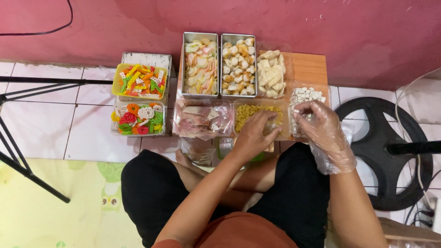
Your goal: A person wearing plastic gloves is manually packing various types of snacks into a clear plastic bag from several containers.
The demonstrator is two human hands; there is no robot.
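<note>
On the tiled floor (41,124), the bare left hand (255,133) curls into the macaroni tub (257,115); the gloved right hand (321,124) pinches a white piece (296,110).

One view only, from a camera on the person's head, looking almost straight down. Wall (275,27) runs across 12 o'clock, so the camera faces forward and down toward it. Own knees and forearms fill 6 o'clock, close to the lens. Left hand (257,133) and gloved right hand (321,124) sit near centre, at moderate range. Trays of snacks (200,64) spread from centre up toward 12 o'clock on the tiled floor (41,124). Tripod legs (18,165) cut in at 9 o'clock; round black base (381,138) at 3 o'clock. No second view to overlap.
</note>
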